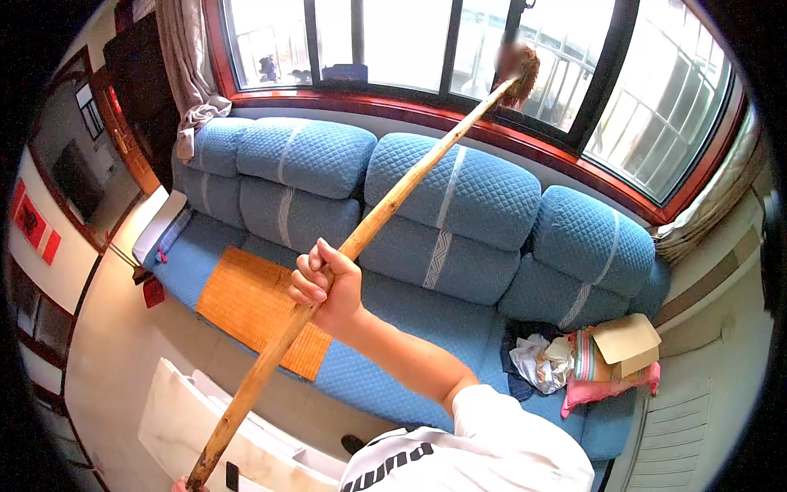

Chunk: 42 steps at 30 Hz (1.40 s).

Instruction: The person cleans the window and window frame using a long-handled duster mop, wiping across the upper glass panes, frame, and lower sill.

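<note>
A long wooden pole (393,197) runs slantwise across the view from lower left to upper right. At its far end is a shaggy reddish-brown head (525,82), partly blurred, in front of the window; whether it touches the glass I cannot tell. Midway along the pole, my right hand (328,287) is closed round it, fingers wrapped and thumb up. Only a small part of my left hand (182,485) shows at the bottom edge, against the pole's lower end. Most of its fingers are out of sight.
Behind the pole stands a blue quilted sofa (418,320) with an orange mat (246,295). Clothes (541,361) and an open cardboard box (627,340) lie at its right end. A pale table (176,414) with a dark phone (233,476) is at lower left. Curtains (184,57) flank the window.
</note>
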Each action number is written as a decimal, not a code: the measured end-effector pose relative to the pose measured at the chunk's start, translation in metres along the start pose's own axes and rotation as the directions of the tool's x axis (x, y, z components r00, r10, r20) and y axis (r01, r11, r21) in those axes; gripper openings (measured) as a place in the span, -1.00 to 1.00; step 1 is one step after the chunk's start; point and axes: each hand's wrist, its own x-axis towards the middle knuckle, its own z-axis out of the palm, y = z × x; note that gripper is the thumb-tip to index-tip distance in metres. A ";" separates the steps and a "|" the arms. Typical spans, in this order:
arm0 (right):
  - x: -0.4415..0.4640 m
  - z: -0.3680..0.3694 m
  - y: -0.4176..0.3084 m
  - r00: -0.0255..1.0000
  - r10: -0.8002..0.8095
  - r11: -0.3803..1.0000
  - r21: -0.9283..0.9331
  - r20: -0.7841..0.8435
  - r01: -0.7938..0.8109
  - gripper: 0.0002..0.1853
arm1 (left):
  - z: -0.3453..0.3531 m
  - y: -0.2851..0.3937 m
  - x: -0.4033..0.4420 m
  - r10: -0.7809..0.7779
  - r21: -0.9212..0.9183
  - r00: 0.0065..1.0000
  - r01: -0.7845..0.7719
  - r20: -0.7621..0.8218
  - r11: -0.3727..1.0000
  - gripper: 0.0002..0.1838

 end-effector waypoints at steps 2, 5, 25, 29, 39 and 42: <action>-0.002 0.003 0.001 0.998 -0.014 1.000 -0.019 -0.067 0.013 -0.66 | -0.005 -0.005 0.003 0.000 -0.021 0.999 0.001 0.041 1.000 -0.78; -0.002 0.002 -0.002 0.993 0.011 1.000 -0.012 -0.119 -0.013 -0.60 | -0.004 0.003 0.006 -0.063 -0.083 0.983 0.078 0.171 0.994 -0.82; 0.062 -0.007 0.021 0.965 -0.053 0.991 -0.135 -0.259 0.018 -0.61 | 0.049 -0.007 0.061 -0.218 -0.124 0.900 0.282 0.376 0.951 -0.86; 0.062 0.008 0.024 0.970 -0.048 0.993 -0.114 -0.239 0.021 -0.63 | 0.054 -0.036 0.062 -0.056 -0.218 0.963 0.116 0.264 0.969 -0.83; 0.061 0.008 0.033 0.972 0.013 0.994 -0.105 -0.236 -0.039 -0.65 | 0.037 -0.034 0.056 -0.208 -0.146 0.917 0.270 0.340 0.952 -0.87; 0.063 0.008 0.039 0.955 0.018 0.992 -0.114 -0.295 -0.054 -0.65 | 0.040 -0.035 0.050 -0.238 -0.137 0.892 0.310 0.384 0.941 -0.86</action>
